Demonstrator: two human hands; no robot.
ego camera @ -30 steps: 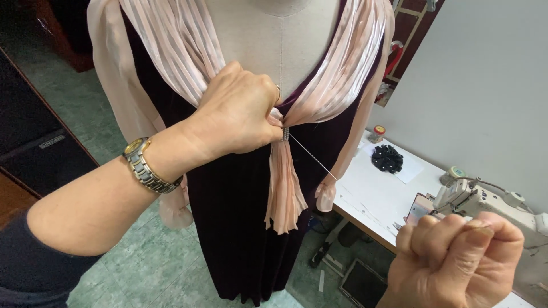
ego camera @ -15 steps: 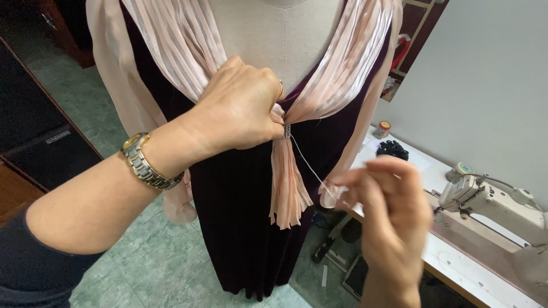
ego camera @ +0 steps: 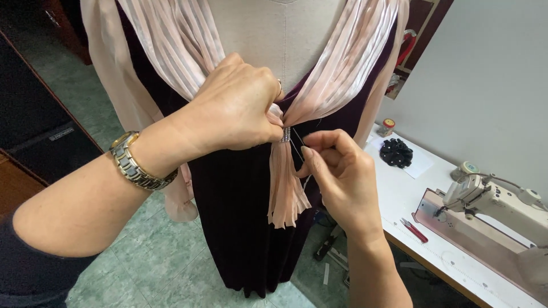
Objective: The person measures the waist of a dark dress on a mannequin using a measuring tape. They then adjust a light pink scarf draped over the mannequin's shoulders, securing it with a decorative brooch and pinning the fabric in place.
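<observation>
- The left hand [ego camera: 237, 105] is closed in a pinch on the gathered pale pink pleated satin scarf [ego camera: 182, 40], just above a small silver sparkling band [ego camera: 286, 134] that rings the gather at the chest of the dress form.
- The right hand [ego camera: 337, 171] sits just beside that band, thumb and forefinger pressed together on what seems to be a needle; it is too fine to make out, but a thin thread [ego camera: 298, 149] runs from the fingers to the band.
- The step in hand looks like hand-stitching the band to the gather, at the point where the needle meets the fabric.
- By my judgement the next move calls for a small, steady push through the dense pleats while the left pinch keeps the gather from spreading.
- Below the band the scarf ends hang as a short pleated tail over a dark purple velvet dress [ego camera: 240, 217] on the beige fabric dress form [ego camera: 268, 40].
- A gold and silver metal wristwatch [ego camera: 137, 162] circles the left wrist.
- To the right stands a white worktable [ego camera: 434, 251] bearing a white industrial sewing machine [ego camera: 496, 199], red thread snips [ego camera: 415, 230] and a black beaded rosette [ego camera: 396, 153].
</observation>
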